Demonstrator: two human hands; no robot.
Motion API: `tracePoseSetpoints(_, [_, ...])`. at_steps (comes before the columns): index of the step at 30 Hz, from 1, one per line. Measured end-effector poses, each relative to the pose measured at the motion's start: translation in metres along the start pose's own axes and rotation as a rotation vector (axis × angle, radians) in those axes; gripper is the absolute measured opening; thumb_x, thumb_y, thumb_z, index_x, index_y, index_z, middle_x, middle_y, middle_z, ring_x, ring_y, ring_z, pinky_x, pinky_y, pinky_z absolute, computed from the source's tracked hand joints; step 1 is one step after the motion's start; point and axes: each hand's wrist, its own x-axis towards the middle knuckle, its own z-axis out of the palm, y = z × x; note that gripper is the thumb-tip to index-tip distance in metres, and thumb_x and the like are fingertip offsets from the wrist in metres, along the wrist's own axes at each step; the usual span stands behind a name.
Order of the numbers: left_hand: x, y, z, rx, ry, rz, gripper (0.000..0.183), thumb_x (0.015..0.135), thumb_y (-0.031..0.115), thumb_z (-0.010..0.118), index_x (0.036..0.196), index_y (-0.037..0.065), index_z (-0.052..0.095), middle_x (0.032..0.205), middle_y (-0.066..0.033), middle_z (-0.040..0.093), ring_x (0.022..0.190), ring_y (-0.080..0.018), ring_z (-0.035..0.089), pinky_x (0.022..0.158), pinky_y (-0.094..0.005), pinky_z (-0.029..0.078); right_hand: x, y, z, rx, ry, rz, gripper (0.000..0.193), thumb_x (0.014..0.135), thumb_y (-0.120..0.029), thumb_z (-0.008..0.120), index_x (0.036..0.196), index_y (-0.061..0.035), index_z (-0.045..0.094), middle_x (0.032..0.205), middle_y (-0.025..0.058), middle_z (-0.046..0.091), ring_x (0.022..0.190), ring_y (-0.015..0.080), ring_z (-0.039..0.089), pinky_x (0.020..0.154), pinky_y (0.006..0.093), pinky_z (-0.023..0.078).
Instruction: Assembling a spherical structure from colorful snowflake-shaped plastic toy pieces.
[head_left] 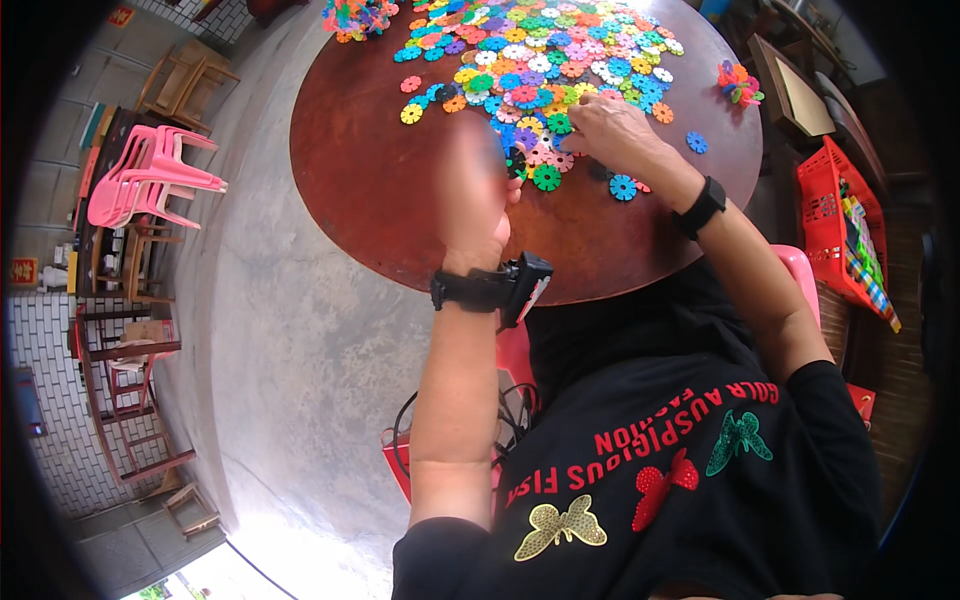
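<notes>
Notched plastic discs [530, 75] in many colours lie spread in a loose heap over the round brown table [365, 170]. My left hand [475, 195] is raised at the near side of the heap, partly smeared. Its visible fingertips curl inward beside dark and green pieces; what they hold is hidden. To the right, my right hand [620, 135] reaches over the heap's near edge, fingers bent down among the discs. Its fingertips look closed, but any disc in them cannot be made out. A green disc [547, 178] and a blue disc [622, 187] lie just below it.
Joined-disc clusters stand at the table's far left [358, 15] and right edge [738, 85]. Stacked pink chairs [155, 175] and a wooden frame [130, 400] are off to the left. A red plastic basket [835, 225] is on the right, near a pink seat [797, 280].
</notes>
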Motion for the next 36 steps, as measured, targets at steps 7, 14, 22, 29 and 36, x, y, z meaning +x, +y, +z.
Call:
tracePoseSetpoints(7, [-0.003,0.002,0.003,0.013,-0.037,0.013,0.039,0.095,0.046,0.047,0.091,0.008,0.055,0.076,-0.0123,0.064,0.051,-0.0150,0.049,0.046,-0.0280,0.039,-0.003,0.002,0.006,0.099,0.057,0.063,0.027,0.078,-0.025,0.066,0.083,-0.0011,0.055,0.084,0.0142,0.058,0.084,0.0314,0.059,0.071,0.0415,0.046])
tracePoseSetpoints(14, [-0.005,0.003,0.006,-0.041,-0.158,-0.037,0.032,0.095,0.039,0.050,0.088,0.008,0.052,0.076,-0.0110,0.063,0.052,-0.0135,0.050,0.046,-0.0270,0.038,-0.042,-0.030,-0.046,0.603,0.081,0.011,0.018,0.080,-0.011,0.063,0.094,-0.0008,0.057,0.079,0.0177,0.062,0.079,0.0339,0.062,0.067,0.0417,0.047])
tracePoseSetpoints(22, [-0.011,-0.005,0.017,-0.094,-0.284,-0.088,0.014,0.093,0.021,0.054,0.090,0.007,0.053,0.075,-0.0068,0.063,0.050,-0.0109,0.051,0.043,-0.0246,0.039,-0.067,-0.040,-0.042,0.583,0.322,-0.099,0.019,0.081,-0.012,0.063,0.095,-0.0007,0.058,0.077,0.0190,0.061,0.077,0.0360,0.061,0.063,0.0431,0.047])
tracePoseSetpoints(29, [-0.006,-0.003,0.011,-0.031,-0.181,-0.021,0.014,0.093,0.021,0.053,0.092,0.007,0.054,0.077,-0.0059,0.064,0.051,-0.0098,0.052,0.041,-0.0232,0.039,-0.070,-0.015,-0.034,0.333,-0.054,-0.051,0.014,0.081,-0.017,0.061,0.082,-0.0024,0.062,0.075,0.0169,0.062,0.077,0.0360,0.061,0.067,0.0458,0.047])
tracePoseSetpoints(36, [-0.001,-0.002,0.001,-0.027,-0.149,0.015,0.016,0.092,0.023,0.057,0.090,0.008,0.055,0.079,-0.0112,0.065,0.051,-0.0125,0.051,0.046,-0.0271,0.038,-0.059,0.001,-0.024,0.286,-0.133,-0.109,0.012,0.079,-0.012,0.061,0.082,-0.0007,0.056,0.074,0.0160,0.060,0.075,0.0365,0.058,0.067,0.0445,0.045])
